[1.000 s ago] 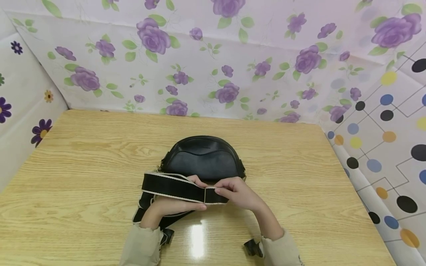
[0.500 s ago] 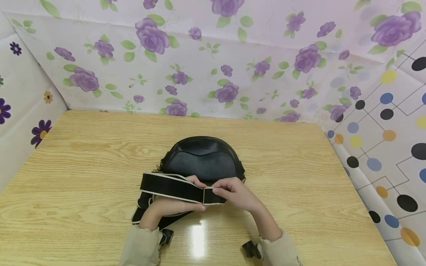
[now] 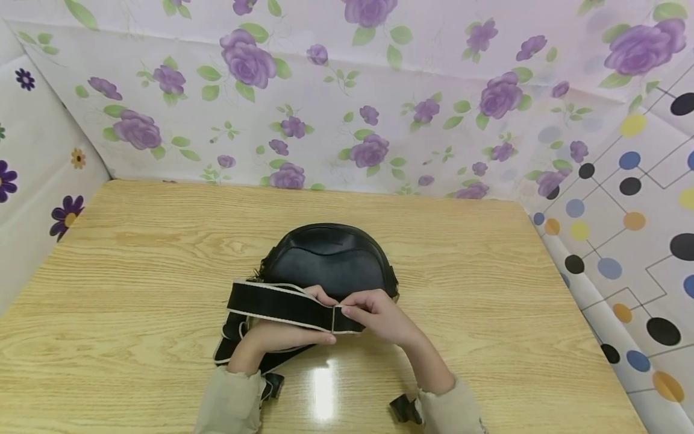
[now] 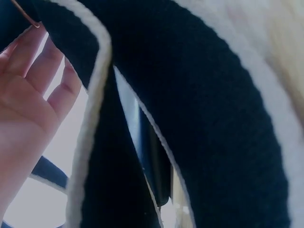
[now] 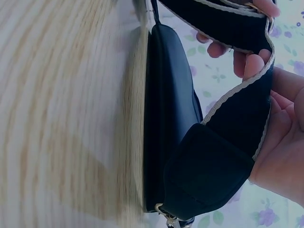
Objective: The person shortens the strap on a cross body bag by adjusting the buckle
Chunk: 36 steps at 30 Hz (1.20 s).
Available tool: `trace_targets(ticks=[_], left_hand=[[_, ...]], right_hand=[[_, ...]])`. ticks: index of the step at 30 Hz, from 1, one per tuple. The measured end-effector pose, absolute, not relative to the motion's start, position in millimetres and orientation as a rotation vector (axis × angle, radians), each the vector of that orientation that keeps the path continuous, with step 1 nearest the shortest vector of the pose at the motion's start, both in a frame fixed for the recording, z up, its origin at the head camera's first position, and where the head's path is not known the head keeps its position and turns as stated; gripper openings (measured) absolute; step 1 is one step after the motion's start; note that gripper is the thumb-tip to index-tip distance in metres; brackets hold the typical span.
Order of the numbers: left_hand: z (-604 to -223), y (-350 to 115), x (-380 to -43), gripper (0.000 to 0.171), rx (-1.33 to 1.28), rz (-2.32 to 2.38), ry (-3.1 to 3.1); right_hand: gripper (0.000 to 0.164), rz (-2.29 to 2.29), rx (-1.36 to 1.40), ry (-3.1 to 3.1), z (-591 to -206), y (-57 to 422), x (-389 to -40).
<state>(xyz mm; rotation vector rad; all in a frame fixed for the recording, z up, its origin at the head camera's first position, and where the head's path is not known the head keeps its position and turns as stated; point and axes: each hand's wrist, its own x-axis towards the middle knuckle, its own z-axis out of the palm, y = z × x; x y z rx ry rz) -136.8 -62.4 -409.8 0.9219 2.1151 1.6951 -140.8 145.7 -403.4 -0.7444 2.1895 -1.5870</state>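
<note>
1. We find the black, half-moon, leather-look bag (image 3: pixel 331 265) lying flat on the pale wood-grain table (image 3: pixel 162 271), mid-scene, just beyond both hands.
2. Left hand (image 3: pixel 282 336): forearm in from near left, hand angled rightward; it grips the black fabric strap with cream edging (image 3: pixel 282 306), fingers showing at the far and near edges.
3. Right hand (image 3: pixel 382 316): forearm slants in from near right; thumb and forefinger pinch the strap, right of a thin metal slider (image 3: pixel 333 320).
4. We see the gripped strap raised off the tabletop.
</note>
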Motion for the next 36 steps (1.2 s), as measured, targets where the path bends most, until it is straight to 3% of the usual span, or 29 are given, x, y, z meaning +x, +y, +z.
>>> trace_targets(ticks=[36], left_hand=[[-409.0, -63.4, -136.9, 0.032, 0.957, 1.647, 2.196]], right_hand=[[0.010, -1.517, -0.697, 2.216, -397.4, 150.1, -139.3]])
